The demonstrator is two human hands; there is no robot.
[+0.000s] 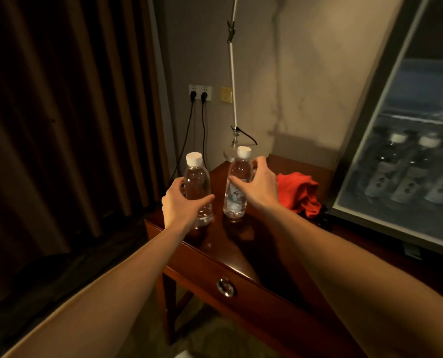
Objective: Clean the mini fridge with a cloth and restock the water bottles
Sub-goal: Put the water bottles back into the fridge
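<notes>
Two clear water bottles with white caps stand upright on a dark wooden desk (223, 244). My left hand (181, 205) curls round the left bottle (197, 182) low on its body. My right hand (260, 187) wraps round the right bottle (237, 192) at mid height, thumb on the front. A red cloth (300, 195) lies crumpled on the desk just right of my right hand. At the far right stands the mini fridge (406, 156), its glass door shut, with several bottles visible inside.
A lamp stem (232, 73) with a round base rises right behind the right bottle. Two plugs and cables hang from a wall socket (200, 93). Dark curtains (67, 125) fill the left side. The desk drawer has a round metal knob (225, 286).
</notes>
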